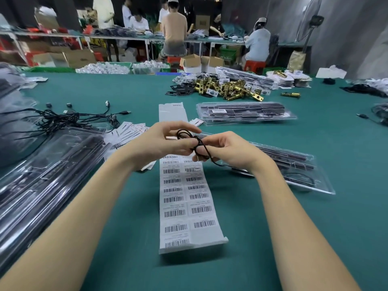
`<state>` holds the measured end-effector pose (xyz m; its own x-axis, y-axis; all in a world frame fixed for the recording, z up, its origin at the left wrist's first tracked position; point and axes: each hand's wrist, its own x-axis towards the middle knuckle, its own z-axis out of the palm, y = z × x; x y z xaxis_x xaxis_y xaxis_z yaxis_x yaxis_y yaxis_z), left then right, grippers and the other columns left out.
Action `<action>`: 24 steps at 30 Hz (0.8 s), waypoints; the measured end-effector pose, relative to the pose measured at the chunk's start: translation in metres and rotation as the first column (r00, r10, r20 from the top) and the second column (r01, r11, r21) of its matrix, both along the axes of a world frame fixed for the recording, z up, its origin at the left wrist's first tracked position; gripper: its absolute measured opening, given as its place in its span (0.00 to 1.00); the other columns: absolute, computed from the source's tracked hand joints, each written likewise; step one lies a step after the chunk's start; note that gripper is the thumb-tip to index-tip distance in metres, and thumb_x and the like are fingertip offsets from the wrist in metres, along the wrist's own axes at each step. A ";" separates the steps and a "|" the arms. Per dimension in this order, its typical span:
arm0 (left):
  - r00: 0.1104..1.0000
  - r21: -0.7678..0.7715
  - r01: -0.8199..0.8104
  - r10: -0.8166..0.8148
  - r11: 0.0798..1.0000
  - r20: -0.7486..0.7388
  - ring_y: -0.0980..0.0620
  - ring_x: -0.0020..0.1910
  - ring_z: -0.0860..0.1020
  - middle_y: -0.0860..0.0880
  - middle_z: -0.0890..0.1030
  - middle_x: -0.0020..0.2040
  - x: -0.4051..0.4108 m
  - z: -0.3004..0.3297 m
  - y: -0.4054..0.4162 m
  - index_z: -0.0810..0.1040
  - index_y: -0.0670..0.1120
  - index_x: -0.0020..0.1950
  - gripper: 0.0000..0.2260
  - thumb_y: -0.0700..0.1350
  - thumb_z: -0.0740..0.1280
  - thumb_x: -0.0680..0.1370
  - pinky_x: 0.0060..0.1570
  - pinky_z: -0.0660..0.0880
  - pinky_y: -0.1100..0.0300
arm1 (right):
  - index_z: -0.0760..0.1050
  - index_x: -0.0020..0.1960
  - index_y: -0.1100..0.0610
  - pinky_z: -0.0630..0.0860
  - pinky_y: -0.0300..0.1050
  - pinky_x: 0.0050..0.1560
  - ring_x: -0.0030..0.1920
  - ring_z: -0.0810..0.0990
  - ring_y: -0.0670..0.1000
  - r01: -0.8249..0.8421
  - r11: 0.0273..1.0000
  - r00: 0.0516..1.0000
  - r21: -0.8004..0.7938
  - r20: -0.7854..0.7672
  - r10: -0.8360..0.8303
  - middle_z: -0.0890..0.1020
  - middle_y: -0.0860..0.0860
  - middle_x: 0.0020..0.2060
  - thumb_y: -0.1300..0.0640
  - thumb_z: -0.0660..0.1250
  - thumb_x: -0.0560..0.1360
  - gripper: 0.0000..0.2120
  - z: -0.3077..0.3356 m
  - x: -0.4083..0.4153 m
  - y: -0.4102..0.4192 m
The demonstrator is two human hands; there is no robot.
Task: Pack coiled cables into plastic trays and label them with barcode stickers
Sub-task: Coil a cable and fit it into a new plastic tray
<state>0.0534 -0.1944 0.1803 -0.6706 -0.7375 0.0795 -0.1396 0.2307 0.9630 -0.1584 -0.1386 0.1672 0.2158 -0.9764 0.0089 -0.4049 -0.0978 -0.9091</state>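
A thin black cable (184, 134) is looped into a small coil between both hands above the green table. My left hand (159, 143) pinches the coil's upper loops. My right hand (228, 150) grips the lower part, and a strand trails down past its fingers. Under the hands lies a long strip of barcode stickers (182, 198). An open clear plastic tray (298, 169) with dark parts inside lies just right of my right hand. A tangle of loose black cables (69, 118) sits at the left.
A stack of clear plastic trays (42, 175) fills the near left. A packed tray (245, 112) lies farther back. Brass latch parts (228, 88) are piled beyond it. White cards (130, 131) lie by the left wrist. Several people work at tables in the background.
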 end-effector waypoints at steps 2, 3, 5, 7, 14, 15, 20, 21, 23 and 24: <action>1.000 -0.025 0.009 -0.009 1.000 -0.010 0.47 0.51 0.83 0.40 0.85 0.53 0.000 -0.002 0.002 0.83 0.46 0.58 0.10 0.40 0.71 0.78 0.53 0.80 0.59 | 0.78 0.58 0.56 0.75 0.45 0.53 0.51 0.86 0.52 0.000 0.999 0.999 0.041 0.033 -0.001 0.88 0.54 0.46 0.52 0.70 0.79 0.11 -0.001 -0.001 0.000; 1.000 -0.019 0.011 -0.011 1.000 -0.021 0.47 0.51 0.83 0.38 0.84 0.53 -0.001 -0.002 0.003 0.82 0.44 0.59 0.10 0.39 0.71 0.78 0.54 0.80 0.58 | 0.77 0.57 0.58 0.73 0.47 0.53 0.50 0.86 0.51 0.009 0.999 0.999 0.051 0.051 -0.012 0.88 0.55 0.45 0.51 0.71 0.78 0.12 -0.002 -0.002 0.000; 0.998 0.000 0.057 -0.057 0.998 -0.041 0.46 0.51 0.83 0.35 0.82 0.55 -0.001 -0.003 0.003 0.80 0.44 0.62 0.12 0.38 0.70 0.78 0.55 0.80 0.58 | 0.77 0.55 0.60 0.71 0.49 0.53 0.49 0.86 0.52 0.027 0.998 0.996 0.059 0.081 -0.032 0.87 0.57 0.44 0.50 0.72 0.76 0.15 -0.003 -0.005 0.000; 0.993 -0.048 0.119 -0.120 0.992 -0.015 0.44 0.54 0.83 0.39 0.83 0.56 0.000 -0.004 0.003 0.79 0.47 0.65 0.15 0.38 0.70 0.78 0.57 0.79 0.57 | 0.79 0.53 0.60 0.72 0.49 0.54 0.48 0.86 0.53 0.037 0.997 0.993 0.071 0.111 -0.044 0.87 0.59 0.45 0.50 0.73 0.75 0.15 -0.002 -0.009 0.001; 0.994 -0.204 -0.063 0.043 0.977 -0.102 0.47 0.51 0.84 0.45 0.86 0.50 -0.013 -0.011 0.004 0.84 0.43 0.55 0.10 0.38 0.75 0.74 0.56 0.79 0.56 | 0.80 0.56 0.57 0.80 0.44 0.52 0.49 0.86 0.52 0.051 0.995 0.991 0.091 0.118 -0.062 0.87 0.54 0.49 0.45 0.59 0.84 0.18 0.000 -0.015 0.001; 0.987 -0.200 -0.115 0.088 0.973 -0.137 0.48 0.48 0.85 0.45 0.86 0.48 -0.016 -0.013 0.004 0.84 0.43 0.54 0.09 0.38 0.75 0.74 0.54 0.80 0.58 | 0.81 0.56 0.56 0.81 0.43 0.51 0.49 0.86 0.53 0.063 0.994 0.989 0.093 0.131 -0.075 0.87 0.53 0.50 0.45 0.57 0.84 0.19 0.001 -0.015 0.002; 0.956 -0.028 -0.218 0.208 0.975 -0.205 0.47 0.43 0.86 0.45 0.87 0.44 -0.027 -0.019 0.008 0.85 0.43 0.51 0.04 0.39 0.71 0.77 0.43 0.80 0.64 | 0.79 0.60 0.55 0.82 0.44 0.49 0.49 0.86 0.53 0.163 0.984 0.952 0.072 0.249 -0.176 0.87 0.53 0.51 0.52 0.61 0.84 0.11 0.002 -0.016 0.003; 0.949 0.015 -0.232 0.230 0.973 -0.215 0.47 0.44 0.86 0.45 0.87 0.44 -0.029 -0.019 0.009 0.85 0.43 0.50 0.04 0.39 0.71 0.78 0.43 0.80 0.64 | 0.78 0.60 0.55 0.82 0.45 0.50 0.49 0.86 0.53 0.171 0.984 0.947 0.050 0.268 -0.178 0.87 0.54 0.51 0.55 0.63 0.83 0.09 0.003 -0.016 0.004; 0.926 0.135 -0.245 0.273 0.960 -0.260 0.46 0.45 0.86 0.43 0.87 0.45 -0.031 -0.017 0.010 0.84 0.41 0.51 0.04 0.40 0.70 0.79 0.44 0.80 0.65 | 0.77 0.61 0.55 0.82 0.48 0.55 0.51 0.86 0.55 0.143 0.989 0.934 0.037 0.326 -0.147 0.86 0.57 0.52 0.60 0.66 0.81 0.10 0.006 -0.018 0.006; 0.915 0.194 -0.244 0.292 0.950 -0.279 0.46 0.45 0.86 0.42 0.86 0.46 -0.032 -0.016 0.010 0.84 0.40 0.51 0.05 0.41 0.70 0.79 0.44 0.80 0.65 | 0.76 0.63 0.56 0.81 0.48 0.57 0.53 0.85 0.57 0.107 0.993 0.930 0.046 0.349 -0.116 0.86 0.58 0.53 0.62 0.68 0.80 0.12 0.008 -0.019 0.008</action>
